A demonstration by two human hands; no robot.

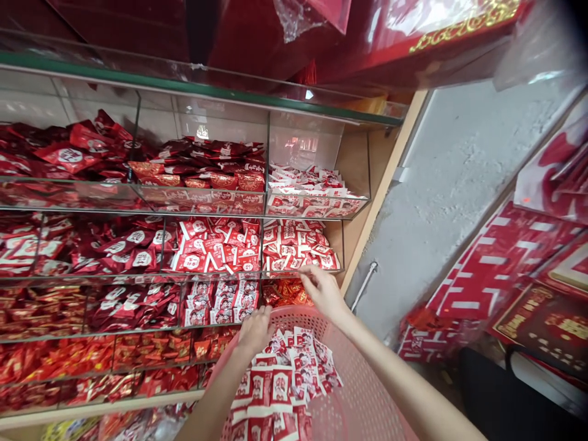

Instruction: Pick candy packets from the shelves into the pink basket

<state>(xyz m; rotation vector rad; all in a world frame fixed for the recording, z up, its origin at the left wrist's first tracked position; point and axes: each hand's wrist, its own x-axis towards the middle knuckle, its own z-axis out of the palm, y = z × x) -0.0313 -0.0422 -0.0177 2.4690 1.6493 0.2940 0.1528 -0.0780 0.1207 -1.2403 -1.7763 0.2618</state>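
A pink perforated plastic basket (362, 367) stands in front of me, holding many small red-and-white candy packets (280, 386). My left hand (255, 331) is over the basket's left far side, fingers stretched forward just above the packets and nothing visible in them. Higher and to the right, my right hand (323, 295) reaches past the basket's far rim. Its fingers are bent but apart, with the tips by the front lip of a shelf compartment of red-and-white packets (298, 245). I see nothing between those fingers.
Glass-divided shelves (202, 211) hold rows of red wrapped packets. Orange-red packets (287, 291) lie in the compartment behind the basket. Red boxes (441, 30) overhang the top. Right of the wooden side panel (386, 190) are a grey wall (441, 184) and red printed bags (487, 263).
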